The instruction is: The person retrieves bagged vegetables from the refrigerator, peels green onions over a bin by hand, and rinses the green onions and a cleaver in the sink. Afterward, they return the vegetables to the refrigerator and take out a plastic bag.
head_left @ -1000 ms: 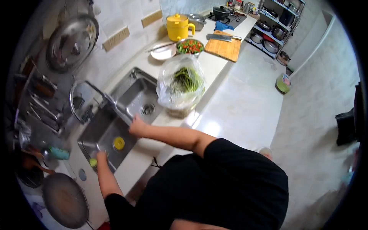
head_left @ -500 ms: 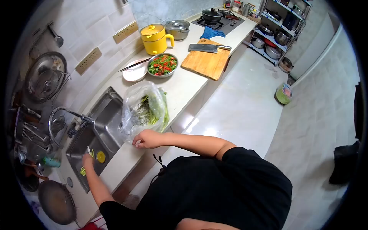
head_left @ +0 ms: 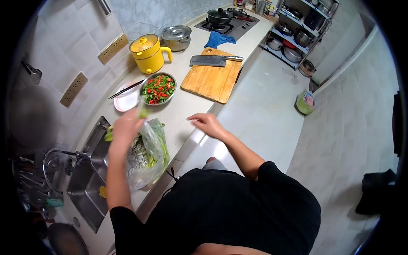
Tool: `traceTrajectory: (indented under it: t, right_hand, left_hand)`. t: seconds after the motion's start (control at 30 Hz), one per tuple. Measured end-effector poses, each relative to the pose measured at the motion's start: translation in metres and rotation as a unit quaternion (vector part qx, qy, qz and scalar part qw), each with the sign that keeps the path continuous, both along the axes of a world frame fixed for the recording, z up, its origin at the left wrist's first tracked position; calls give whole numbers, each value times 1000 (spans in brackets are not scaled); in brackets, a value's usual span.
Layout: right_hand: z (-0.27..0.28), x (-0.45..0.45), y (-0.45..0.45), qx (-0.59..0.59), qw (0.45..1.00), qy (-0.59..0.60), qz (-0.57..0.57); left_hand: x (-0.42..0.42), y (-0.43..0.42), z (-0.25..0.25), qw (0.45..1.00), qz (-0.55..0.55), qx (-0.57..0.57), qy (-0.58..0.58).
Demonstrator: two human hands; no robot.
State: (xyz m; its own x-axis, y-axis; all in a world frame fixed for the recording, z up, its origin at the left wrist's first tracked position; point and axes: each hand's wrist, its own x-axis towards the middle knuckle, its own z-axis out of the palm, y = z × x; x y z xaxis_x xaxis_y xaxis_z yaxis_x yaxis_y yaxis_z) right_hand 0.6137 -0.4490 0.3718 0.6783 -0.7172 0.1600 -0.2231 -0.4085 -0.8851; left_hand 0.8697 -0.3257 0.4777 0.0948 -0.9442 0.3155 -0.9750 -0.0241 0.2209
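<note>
My left hand (head_left: 126, 129), slightly blurred, is closed round a small bunch of green vegetable stalks (head_left: 109, 134); pale green ends stick out on both sides of the fist. It is over the counter between the sink and the clear plastic bag (head_left: 154, 140). Leafy greens with thin, dark roots (head_left: 138, 154) lie in that bag. Over the counter's front edge, my right hand (head_left: 209, 125) holds nothing, its fingers loosely stretched toward the left. Beyond my left hand stands a metal bowl of chopped red and green peppers (head_left: 158, 89), beside a white plate (head_left: 126, 102) with dark chopsticks (head_left: 126, 89).
A cleaver (head_left: 208, 60) lies on the wooden cutting board (head_left: 211, 80). Farther back are a yellow electric pot (head_left: 146, 55), a lidded steel pot (head_left: 176, 39), a blue cloth (head_left: 219, 39) and a stove (head_left: 240, 27). The steel sink (head_left: 85, 191) is at left.
My left hand has risen out of the sink with the stalks and moved toward the bowl. My right hand has left the bag's near side and swung right. The view has shifted.
</note>
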Motion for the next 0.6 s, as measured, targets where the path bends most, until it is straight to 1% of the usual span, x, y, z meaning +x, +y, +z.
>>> traceTrajectory:
  t: [0.03,0.07,0.1,0.17,0.23,0.27,0.3,0.4,0.5,0.6]
  right_hand:
    - [-5,-15,-23,2,1000,-8,-27]
    - [-15,-30,-48,3,998,-16,-53]
    - [-23,-44,-73,11,996,-12,-86]
    - [-46,-71,-137,26,990,-3,-137]
    - [-75,-94,-201,34,985,6,-170]
    - [-79,-99,-237,24,983,4,-183]
    - [-68,-105,-263,-40,977,83,-193]
    - [-63,-108,-342,-117,957,153,-216]
    - [-59,-101,-403,-197,938,222,-179]
    - [-80,-89,-450,-321,909,254,-83]
  left_hand:
    - [-20,-26,-5,999,-42,-8,17]
    - [-41,-53,-11,998,-52,29,34]
    - [-55,-82,-23,991,-135,-6,2]
    - [-92,-135,-45,984,-177,-15,-20]
    - [-120,-192,-74,980,-197,-13,-14]
    - [-128,-225,-91,982,-188,-24,-10]
    - [-139,-251,-112,983,-180,-25,-2]
    - [-163,-323,-151,983,-173,-67,8]
    - [-167,-364,-177,990,-131,1,-59]
    - [-169,-364,-204,993,-94,62,-45]
